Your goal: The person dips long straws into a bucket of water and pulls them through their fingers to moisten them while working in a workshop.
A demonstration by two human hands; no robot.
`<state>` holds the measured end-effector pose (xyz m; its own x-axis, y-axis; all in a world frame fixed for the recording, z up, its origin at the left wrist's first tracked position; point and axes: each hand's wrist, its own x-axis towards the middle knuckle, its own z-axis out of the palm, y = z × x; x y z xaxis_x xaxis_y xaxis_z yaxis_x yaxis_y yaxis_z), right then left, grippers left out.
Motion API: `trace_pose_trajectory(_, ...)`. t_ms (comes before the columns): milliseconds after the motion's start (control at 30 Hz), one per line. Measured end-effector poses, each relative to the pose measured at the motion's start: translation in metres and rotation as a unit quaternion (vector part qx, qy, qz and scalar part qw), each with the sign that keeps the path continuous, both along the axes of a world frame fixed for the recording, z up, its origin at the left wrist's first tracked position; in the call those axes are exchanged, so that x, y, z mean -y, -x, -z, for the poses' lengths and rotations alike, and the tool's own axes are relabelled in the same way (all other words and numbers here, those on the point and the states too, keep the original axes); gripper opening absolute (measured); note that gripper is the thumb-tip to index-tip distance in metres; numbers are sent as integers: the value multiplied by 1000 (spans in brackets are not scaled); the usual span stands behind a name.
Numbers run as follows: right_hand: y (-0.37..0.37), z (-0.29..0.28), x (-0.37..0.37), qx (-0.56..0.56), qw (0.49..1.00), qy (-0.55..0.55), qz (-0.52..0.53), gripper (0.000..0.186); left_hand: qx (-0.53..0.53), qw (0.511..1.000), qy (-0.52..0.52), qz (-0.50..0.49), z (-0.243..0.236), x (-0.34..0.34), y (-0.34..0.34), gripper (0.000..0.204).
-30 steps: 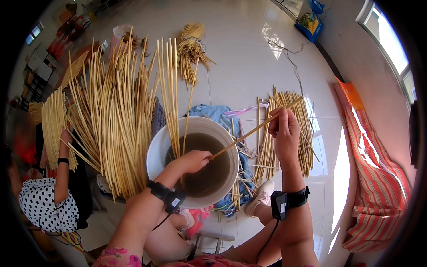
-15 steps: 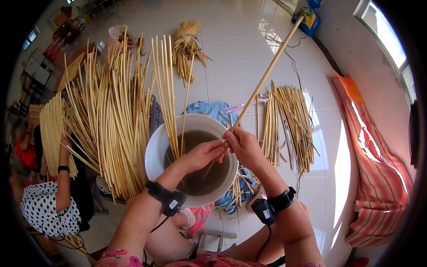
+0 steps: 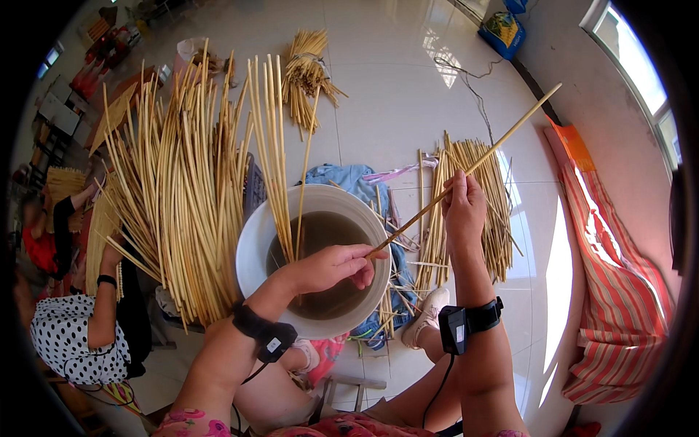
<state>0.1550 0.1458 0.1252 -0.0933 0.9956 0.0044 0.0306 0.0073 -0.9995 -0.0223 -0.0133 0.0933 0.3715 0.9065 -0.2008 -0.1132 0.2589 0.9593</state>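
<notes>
A long, pale tan stick (image 3: 513, 132) slants from the bucket's right rim up to the far right. My right hand (image 3: 464, 207) is closed around its middle, over the floor right of the bucket. My left hand (image 3: 338, 266), above the bucket, pinches the stick's darker lower end between thumb and fingers. Below it, the white bucket (image 3: 251, 273) contains murky brownish water (image 3: 320, 229). Several more sticks (image 3: 275, 156) stand in the water and lean against the bucket's far left side.
A big sheaf of sticks (image 3: 193, 189) stands left of the bucket. Cut sticks (image 3: 488, 226) lie on the floor at right, and a tied bundle (image 3: 306, 73) lies beyond. Blue cloth (image 3: 342, 176) lies behind the bucket. A co-worker in a dotted top (image 3: 69, 339) sits at left.
My right hand has moved right and away along the stick, apart from my left hand. The stick has tilted lower toward the right. At left, the co-worker's woven stick mat has shifted down.
</notes>
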Motion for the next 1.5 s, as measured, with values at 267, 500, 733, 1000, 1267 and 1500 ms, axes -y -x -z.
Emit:
trace_pose_trajectory(267, -1, 2, 1, -49, 999, 19, 12, 30, 44, 999, 18, 19, -12, 9, 4, 38)
trace_pose_trajectory(500, 0, 0, 8, -62, 996, 43, -49, 32, -25, 998, 61, -15, -12, 8, 4, 28)
trace_pose_trajectory(733, 7, 3, 15, -33, 996, 39, -70, 32, -70, 996, 14, -51, 8, 6, 5, 37)
trace_pose_trajectory(1000, 23, 13, 34, 51, 980, 70, -181, 28, -30, 993, 42, -107, 13, -1, -5, 27)
trace_pose_trajectory(1267, 26, 7, 43, 103, 957, 26, -270, 25, -43, 979, -55, -191, 33, -5, -8, 17)
trace_pose_trajectory(1500, 23, 13, 47, 216, 938, -92, -256, 21, -387, 884, -200, -170, 36, -3, -3, 14)
